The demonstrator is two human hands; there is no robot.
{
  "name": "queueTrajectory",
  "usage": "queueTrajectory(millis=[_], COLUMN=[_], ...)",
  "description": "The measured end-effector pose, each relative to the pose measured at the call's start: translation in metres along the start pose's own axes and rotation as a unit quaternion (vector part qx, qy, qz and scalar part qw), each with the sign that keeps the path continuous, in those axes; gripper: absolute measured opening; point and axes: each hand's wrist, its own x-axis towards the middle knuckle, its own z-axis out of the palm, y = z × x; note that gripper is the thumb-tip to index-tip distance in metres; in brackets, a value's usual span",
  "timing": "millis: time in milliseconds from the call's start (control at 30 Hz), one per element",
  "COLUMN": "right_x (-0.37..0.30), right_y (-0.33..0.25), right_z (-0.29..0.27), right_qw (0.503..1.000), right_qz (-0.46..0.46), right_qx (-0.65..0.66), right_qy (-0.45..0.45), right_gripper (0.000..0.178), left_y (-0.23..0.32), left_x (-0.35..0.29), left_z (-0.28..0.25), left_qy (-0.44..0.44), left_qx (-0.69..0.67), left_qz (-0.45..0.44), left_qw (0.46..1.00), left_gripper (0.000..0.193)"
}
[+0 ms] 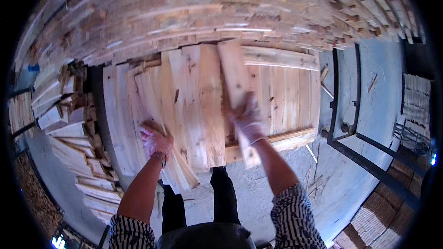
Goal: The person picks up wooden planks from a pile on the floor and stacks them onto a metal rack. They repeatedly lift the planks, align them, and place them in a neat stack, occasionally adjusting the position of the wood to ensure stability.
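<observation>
My right hand (249, 117), in a pale work glove and slightly blurred, grips a long wooden board (234, 67) by its edges. This board lies at a slant across the row of planks, its near end jutting past them. My left hand (156, 140), gloved as well, is closed over a narrower slanted plank (146, 87) on the left side. Beneath both hands, a wide bed of planks (189, 92) lies side by side. On the right, two crosswise battens, a far one (279, 57) and a near one (290, 137), rest on the planks.
A large stack of timber (184, 14) fills the far side. Left of the planks stands a pile of cut wood pieces (78, 133). A dark metal frame (344, 97) stands on the concrete floor (380, 74) to the right, with stacked slats (417, 97) beyond.
</observation>
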Motion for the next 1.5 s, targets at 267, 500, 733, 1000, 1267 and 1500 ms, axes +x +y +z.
queueTrajectory(millis=[267, 500, 733, 1000, 1267, 1500], right_x=[-0.007, -0.082, -0.117, -0.086, -0.043, -0.032], right_y=[-0.054, -0.06, -0.077, 0.075, 0.007, 0.107], right_z=[0.017, 0.028, -0.043, -0.076, -0.031, -0.069], right_qw=[0.998, 0.905, 0.702, 0.99, 0.981, 0.998], right_qz=[0.063, -0.046, 0.046, 0.014, 0.165, 0.055], right_qx=[-0.025, 0.351, 0.552, 0.101, -0.032, -0.014], right_qy=[-0.01, -0.237, -0.446, -0.094, -0.095, 0.02], right_gripper=[0.085, 0.095, 0.115, 0.117, 0.103, 0.092], left_y=[0.015, -0.007, 0.019, 0.06, 0.015, 0.011], left_x=[-0.012, -0.032, -0.117, -0.055, -0.018, -0.013], left_z=[-0.01, -0.044, -0.031, -0.012, 0.024, 0.039], left_qy=[0.043, -0.13, -0.331, -0.073, -0.093, -0.055], left_qx=[-0.056, -0.42, -0.548, -0.088, 0.18, 0.172], left_qz=[-0.011, 0.071, 0.144, 0.345, 0.33, 0.351], left_qw=[0.997, 0.895, 0.755, 0.932, 0.922, 0.919], left_gripper=[0.119, 0.113, 0.097, 0.117, 0.14, 0.141])
